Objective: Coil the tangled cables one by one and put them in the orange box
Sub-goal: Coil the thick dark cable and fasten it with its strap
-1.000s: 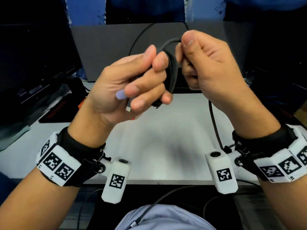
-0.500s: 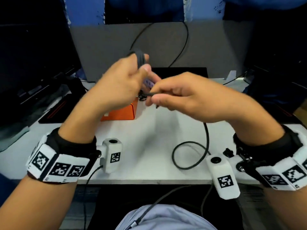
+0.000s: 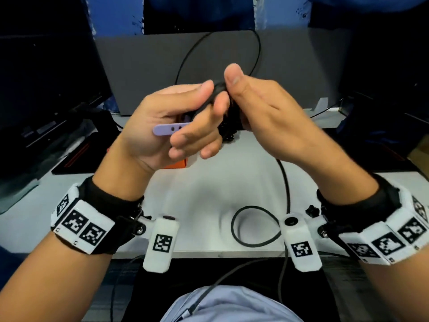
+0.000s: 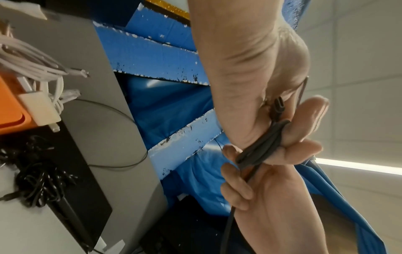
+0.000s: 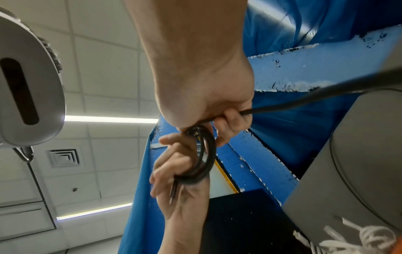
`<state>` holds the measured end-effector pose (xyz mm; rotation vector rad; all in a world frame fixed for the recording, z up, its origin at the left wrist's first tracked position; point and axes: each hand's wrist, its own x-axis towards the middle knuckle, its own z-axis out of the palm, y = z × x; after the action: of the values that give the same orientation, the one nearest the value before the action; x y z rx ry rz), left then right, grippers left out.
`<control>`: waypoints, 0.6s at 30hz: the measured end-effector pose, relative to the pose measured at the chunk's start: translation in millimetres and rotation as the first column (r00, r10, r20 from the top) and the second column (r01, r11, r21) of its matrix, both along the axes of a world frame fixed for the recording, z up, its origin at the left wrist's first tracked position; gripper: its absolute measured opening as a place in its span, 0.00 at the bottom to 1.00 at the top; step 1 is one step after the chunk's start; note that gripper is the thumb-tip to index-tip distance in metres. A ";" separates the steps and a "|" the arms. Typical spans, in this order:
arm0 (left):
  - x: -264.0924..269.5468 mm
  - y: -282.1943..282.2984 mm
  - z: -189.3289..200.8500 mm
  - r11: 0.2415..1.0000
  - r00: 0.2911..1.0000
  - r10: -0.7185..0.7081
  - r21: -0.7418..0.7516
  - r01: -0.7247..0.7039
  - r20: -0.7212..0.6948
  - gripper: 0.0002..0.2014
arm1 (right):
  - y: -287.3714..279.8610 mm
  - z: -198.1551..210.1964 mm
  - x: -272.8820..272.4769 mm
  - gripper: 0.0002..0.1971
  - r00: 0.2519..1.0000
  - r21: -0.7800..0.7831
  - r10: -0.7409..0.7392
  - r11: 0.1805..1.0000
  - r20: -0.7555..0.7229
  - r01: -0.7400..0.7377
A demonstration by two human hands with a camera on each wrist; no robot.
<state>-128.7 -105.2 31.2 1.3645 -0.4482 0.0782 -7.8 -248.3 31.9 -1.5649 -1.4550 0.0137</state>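
Currently both hands are up over the white desk [image 3: 130, 219], working one black cable [image 5: 205, 154]. Left hand [image 3: 167, 126] has its fingers curled round a small coil of it – several loops bunched across the fingers, seen best from the right wrist. Thumb presses the loops from above, and a plug end [image 4: 279, 104] sticks up past the bundle in the left wrist view. A lilac strap [image 3: 170, 130] pokes out of the same palm. Right hand [image 3: 262, 112] is curled on the same cable right beside the coil, thumb up, fingertips touching the left hand's. The free length runs out of the right fist, drops to the desk and lies there in one loose loop [image 3: 255, 226] between the two wrists.

Orange box [image 4: 10, 111] sits on the desk behind the left hand – mostly hidden in the head view. White cables [image 4: 37, 68] and a white adapter [image 4: 39, 110] lie on it. A tangle of more black cables [image 4: 37, 185] lies on the desk just beside the box.
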 end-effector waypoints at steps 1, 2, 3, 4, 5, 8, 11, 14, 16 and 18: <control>2.0 -2.0 -1.1 0.999 1.000 0.000 -0.040 0.001 0.005 0.18 | 3.1 -2.1 -1.2 0.26 0.998 0.031 0.021 0.999 -0.052 -0.019; 3.6 -4.3 -1.5 0.998 1.000 0.004 -0.068 -0.003 0.012 0.17 | 6.1 -3.0 -2.6 0.26 0.993 0.076 0.053 0.996 -0.109 -0.045; 4.8 -6.9 -1.4 0.997 1.000 0.014 -0.080 -0.013 0.017 0.17 | 7.5 -2.8 -5.1 0.25 0.980 0.121 0.094 0.990 -0.175 -0.073; 5.6 -8.7 -1.1 0.997 0.999 0.031 -0.072 -0.030 0.015 0.16 | 8.1 -1.7 -6.3 0.24 0.962 0.158 0.136 0.982 -0.238 -0.100; 6.1 -9.7 -0.7 0.997 0.999 0.052 -0.051 -0.052 0.006 0.16 | 8.4 -0.8 -6.3 0.24 0.945 0.182 0.168 0.976 -0.281 -0.119; 3.1 -8.5 2.8 0.996 0.995 0.092 -0.002 -0.092 -0.049 0.18 | 8.0 2.3 -4.0 0.23 0.917 0.193 0.231 0.966 -0.325 -0.174; 2.0 -10.2 7.1 0.993 0.985 0.115 -0.019 -0.118 -0.129 0.27 | 3.8 3.0 -1.3 0.21 0.913 0.152 0.248 0.966 -0.325 -0.208; 5.0 -15.0 7.3 0.988 0.978 0.144 -0.025 -0.150 -0.152 0.32 | 3.5 3.7 3.1 0.26 0.953 0.101 0.168 0.984 -0.251 -0.147; 6.2 -18.8 6.0 0.986 0.982 0.143 -0.065 -0.152 -0.125 0.30 | 4.2 4.3 1.5 0.26 0.935 0.147 0.191 0.977 -0.299 -0.153; 7.4 -21.3 5.2 0.982 0.986 0.142 -0.113 -0.151 -0.089 0.28 | 3.5 5.7 -3.0 0.29 0.895 0.202 0.207 0.970 -0.395 -0.136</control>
<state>-121.2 -126.5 36.4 1.2768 -0.2708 0.1683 -10.8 -244.8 37.5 -1.1996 -1.2148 0.3021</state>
